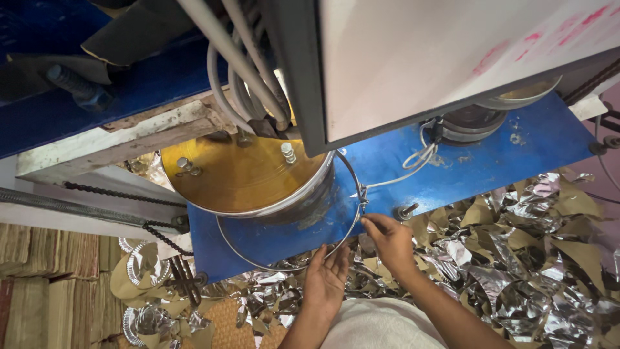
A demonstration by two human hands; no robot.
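A thin metal band ring [290, 258] hangs loose around the lower edge of the round brass-topped die [242, 174], standing clear of the die wall at the front and right, over the blue machine plate [478, 168]. The ring's clasp [363, 196] sits at its right side, just beside a bolt [407, 211] standing in the plate. The right hand [389, 240] reaches up from the lower right with the wrist straight, its fingers [369, 223] pinched closed on the ring wire just under the clasp. The left hand [326, 279] comes up from below, palm toward the die, its fingers [340, 253] curled against the ring's front arc, seemingly gripping it, though the contact is partly hidden. A grey machine housing [452, 58] overhangs the die closely from above, leaving little room there. Below the plate's edge, silver and brown foil scraps [516, 258] crowd the floor.
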